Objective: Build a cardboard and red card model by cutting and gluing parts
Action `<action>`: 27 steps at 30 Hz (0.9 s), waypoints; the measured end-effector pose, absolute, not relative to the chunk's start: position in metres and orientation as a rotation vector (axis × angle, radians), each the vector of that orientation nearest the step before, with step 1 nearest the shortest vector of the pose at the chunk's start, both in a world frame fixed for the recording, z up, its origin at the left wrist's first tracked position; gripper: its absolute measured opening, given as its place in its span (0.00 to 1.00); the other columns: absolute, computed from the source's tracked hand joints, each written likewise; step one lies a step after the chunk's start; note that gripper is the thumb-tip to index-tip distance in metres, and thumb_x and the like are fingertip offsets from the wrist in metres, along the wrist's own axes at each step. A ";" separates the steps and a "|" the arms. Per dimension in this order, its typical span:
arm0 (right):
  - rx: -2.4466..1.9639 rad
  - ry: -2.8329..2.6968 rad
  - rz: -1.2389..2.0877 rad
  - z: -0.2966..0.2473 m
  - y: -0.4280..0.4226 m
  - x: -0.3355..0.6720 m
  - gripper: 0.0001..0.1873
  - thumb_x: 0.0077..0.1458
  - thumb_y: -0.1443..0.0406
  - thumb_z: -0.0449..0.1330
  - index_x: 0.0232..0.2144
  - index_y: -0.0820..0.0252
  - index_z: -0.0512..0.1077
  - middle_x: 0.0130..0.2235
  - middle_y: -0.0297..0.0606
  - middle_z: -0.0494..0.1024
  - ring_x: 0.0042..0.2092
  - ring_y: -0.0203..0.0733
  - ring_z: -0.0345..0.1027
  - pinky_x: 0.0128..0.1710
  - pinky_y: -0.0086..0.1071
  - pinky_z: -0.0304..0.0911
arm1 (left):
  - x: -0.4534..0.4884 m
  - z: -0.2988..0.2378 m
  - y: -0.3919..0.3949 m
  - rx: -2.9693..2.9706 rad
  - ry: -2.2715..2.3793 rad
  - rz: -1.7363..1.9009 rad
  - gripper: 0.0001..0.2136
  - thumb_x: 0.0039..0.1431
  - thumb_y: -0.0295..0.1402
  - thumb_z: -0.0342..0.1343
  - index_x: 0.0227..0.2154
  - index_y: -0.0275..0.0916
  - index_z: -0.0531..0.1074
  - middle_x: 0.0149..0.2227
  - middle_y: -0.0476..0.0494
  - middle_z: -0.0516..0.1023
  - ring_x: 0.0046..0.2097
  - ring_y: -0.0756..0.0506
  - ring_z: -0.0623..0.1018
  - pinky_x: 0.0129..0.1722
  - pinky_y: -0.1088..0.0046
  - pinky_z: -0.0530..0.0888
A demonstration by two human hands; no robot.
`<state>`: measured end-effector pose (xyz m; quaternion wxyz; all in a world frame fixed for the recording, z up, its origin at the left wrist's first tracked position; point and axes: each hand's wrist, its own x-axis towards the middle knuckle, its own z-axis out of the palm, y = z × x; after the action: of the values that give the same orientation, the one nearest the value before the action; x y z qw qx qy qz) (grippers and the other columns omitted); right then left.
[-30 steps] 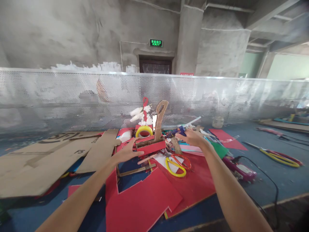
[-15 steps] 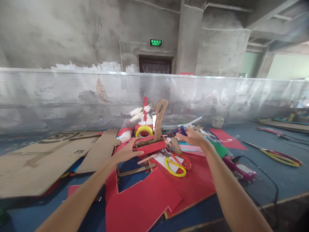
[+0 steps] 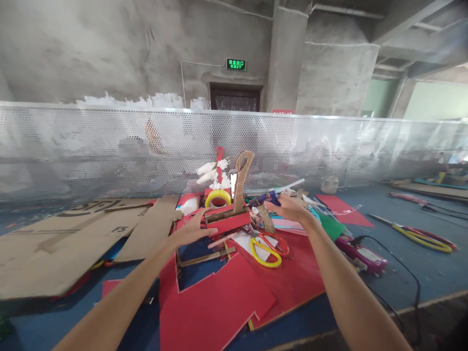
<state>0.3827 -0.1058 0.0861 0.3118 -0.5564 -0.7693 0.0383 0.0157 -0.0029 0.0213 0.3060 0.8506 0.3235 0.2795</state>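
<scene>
Left hand [image 3: 192, 230], part-spread, clasps the red cardboard box [image 3: 232, 222] at its left end only; it may tip. Right hand [image 3: 290, 207] curls, hold indeterminable.

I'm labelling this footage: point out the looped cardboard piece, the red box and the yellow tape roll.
Looped cardboard piece [image 3: 240, 189]: head view, on its shaft below the loop.
Red box [image 3: 231, 224]: head view, on its red front side.
Yellow tape roll [image 3: 218, 193]: head view, on the ring's upper part.
</scene>
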 end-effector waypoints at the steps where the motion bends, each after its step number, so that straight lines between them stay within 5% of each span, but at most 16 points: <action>1: -1.470 -2.023 0.105 0.086 -0.106 0.383 0.22 0.61 0.50 0.53 0.27 0.60 0.71 0.26 0.39 0.74 0.30 0.42 0.66 0.31 0.32 0.59 | 0.016 0.021 -0.003 2.233 0.845 0.734 0.38 0.51 0.40 0.60 0.65 0.47 0.52 0.62 0.38 0.69 0.60 0.35 0.72 0.58 0.51 0.69; 27: -1.432 -1.967 0.430 0.091 -0.113 0.378 0.23 0.60 0.46 0.54 0.26 0.58 0.66 0.20 0.33 0.68 0.18 0.34 0.61 0.18 0.29 0.60 | 0.016 0.025 -0.005 2.182 0.855 0.701 0.38 0.51 0.43 0.62 0.64 0.46 0.53 0.64 0.38 0.66 0.61 0.36 0.71 0.59 0.55 0.70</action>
<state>0.3783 -0.1131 0.0911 0.3290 -0.5474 -0.7518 0.1644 0.0158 -0.0052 0.0249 0.3406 0.8386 0.3287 0.2695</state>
